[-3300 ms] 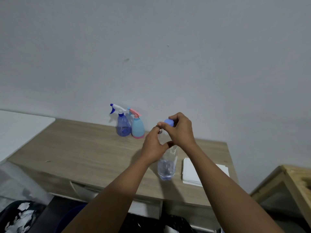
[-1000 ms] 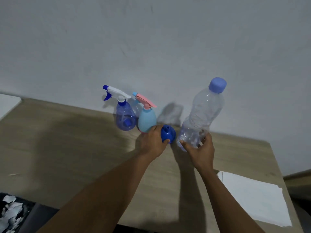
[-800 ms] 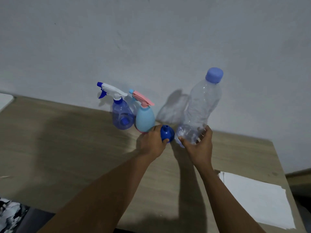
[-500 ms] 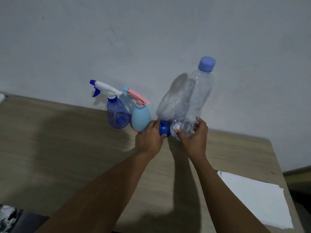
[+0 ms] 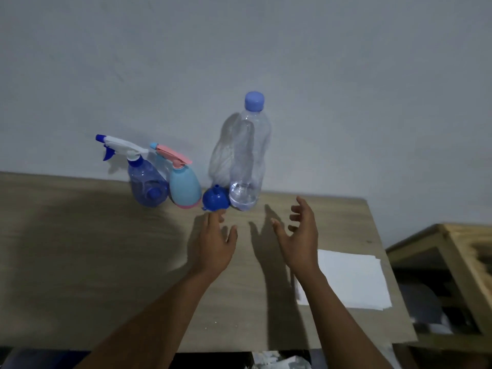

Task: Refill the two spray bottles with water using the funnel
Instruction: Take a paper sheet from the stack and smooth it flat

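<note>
At the back of the desk (image 5: 106, 262), the blue spray bottle (image 5: 147, 187) and pink-trigger spray bottle (image 5: 185, 186) stand capped beside the upturned funnel (image 5: 215, 200) and nearly drained water bottle (image 5: 249, 161), left hand (image 5: 214, 246) and right hand (image 5: 299, 235) hovering, grips apart and empty, so refilling looks done.

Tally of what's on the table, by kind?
Spray bottles: 2
Funnel: 1
Water bottle: 1
Paper stack: 1
Total: 5
</note>
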{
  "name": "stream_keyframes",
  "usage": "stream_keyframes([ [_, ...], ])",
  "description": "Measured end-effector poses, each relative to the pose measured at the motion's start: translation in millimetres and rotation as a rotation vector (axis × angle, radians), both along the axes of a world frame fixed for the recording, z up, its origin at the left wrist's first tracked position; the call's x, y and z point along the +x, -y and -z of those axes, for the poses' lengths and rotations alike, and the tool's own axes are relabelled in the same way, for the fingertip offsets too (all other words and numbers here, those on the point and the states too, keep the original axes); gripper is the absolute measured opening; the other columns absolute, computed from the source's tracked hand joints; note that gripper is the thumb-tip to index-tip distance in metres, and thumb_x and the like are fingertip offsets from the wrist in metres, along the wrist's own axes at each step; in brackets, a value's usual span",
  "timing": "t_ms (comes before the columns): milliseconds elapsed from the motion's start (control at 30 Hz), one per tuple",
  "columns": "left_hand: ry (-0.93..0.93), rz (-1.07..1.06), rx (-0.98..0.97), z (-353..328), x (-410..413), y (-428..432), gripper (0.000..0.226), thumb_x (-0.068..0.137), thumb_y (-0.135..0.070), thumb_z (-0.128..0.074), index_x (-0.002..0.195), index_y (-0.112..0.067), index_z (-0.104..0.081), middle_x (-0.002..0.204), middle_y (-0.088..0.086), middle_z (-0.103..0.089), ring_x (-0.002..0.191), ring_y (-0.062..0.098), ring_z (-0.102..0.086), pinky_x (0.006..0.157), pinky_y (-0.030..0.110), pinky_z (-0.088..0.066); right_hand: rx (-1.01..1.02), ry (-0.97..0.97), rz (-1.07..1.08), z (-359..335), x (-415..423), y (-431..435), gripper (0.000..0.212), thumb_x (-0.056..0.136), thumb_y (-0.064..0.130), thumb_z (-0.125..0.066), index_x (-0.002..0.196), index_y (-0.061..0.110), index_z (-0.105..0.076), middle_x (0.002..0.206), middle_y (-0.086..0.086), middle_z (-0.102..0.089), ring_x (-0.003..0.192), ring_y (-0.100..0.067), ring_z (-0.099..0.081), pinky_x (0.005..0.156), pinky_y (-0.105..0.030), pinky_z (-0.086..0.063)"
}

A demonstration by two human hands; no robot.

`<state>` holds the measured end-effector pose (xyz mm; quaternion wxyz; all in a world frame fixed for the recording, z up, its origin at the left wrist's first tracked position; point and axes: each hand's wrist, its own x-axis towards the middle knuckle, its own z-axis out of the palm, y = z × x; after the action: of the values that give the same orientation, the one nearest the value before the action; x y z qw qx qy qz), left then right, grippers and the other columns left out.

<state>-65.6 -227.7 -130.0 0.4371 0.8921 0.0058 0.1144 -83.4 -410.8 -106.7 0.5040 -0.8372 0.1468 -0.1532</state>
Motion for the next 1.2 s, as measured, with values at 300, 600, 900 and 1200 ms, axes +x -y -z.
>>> stream_keyframes([
  [300,-0.115,0.333,0.296,-16,-65,101,0.03,0.089,-0.047,-0.061,0.115,-0.034,-0.062,0.109,-0.015,-0.063,0.108,0.011,-0.053,0.084,0.024,-0.024,-0.488,-0.39,-0.093,5,-95,140,0.046,0.091,0.02,-0.067,0.135,0.025,-0.053,0.122,0.003,-0.058,0.109,-0.02,-0.059,0.079,-0.035,-0.054],
  [600,-0.215,0.22,0.47,0,-57,147,0.034,0.094,-0.047,-0.054,0.127,-0.04,-0.057,0.128,-0.017,-0.055,0.122,0.014,-0.042,0.094,0.036,-0.025,-0.815,-0.457,-0.239,15,-102,176,0.052,0.09,0.031,-0.065,0.139,0.028,-0.048,0.13,0.005,-0.058,0.115,-0.02,-0.057,0.089,-0.038,-0.042],
  [900,-0.064,0.151,0.446,19,-51,152,0.012,0.071,-0.028,-0.082,0.078,-0.032,-0.073,0.096,-0.015,-0.063,0.093,0.018,-0.055,0.079,0.038,-0.028,-0.752,-0.414,-0.243,19,-104,181,0.051,0.088,0.028,-0.067,0.137,0.028,-0.05,0.126,0.005,-0.06,0.108,-0.02,-0.061,0.088,-0.037,-0.04],
  [1200,0.151,0.339,0.409,5,-73,145,0.003,0.075,-0.032,-0.064,0.076,-0.031,-0.061,0.086,-0.018,-0.063,0.088,0.012,-0.055,0.076,0.035,-0.033,-0.724,-0.375,-0.255,13,-104,184,0.054,0.09,0.024,-0.061,0.142,0.026,-0.046,0.12,0.001,-0.061,0.099,-0.028,-0.063,0.084,-0.038,-0.044],
])
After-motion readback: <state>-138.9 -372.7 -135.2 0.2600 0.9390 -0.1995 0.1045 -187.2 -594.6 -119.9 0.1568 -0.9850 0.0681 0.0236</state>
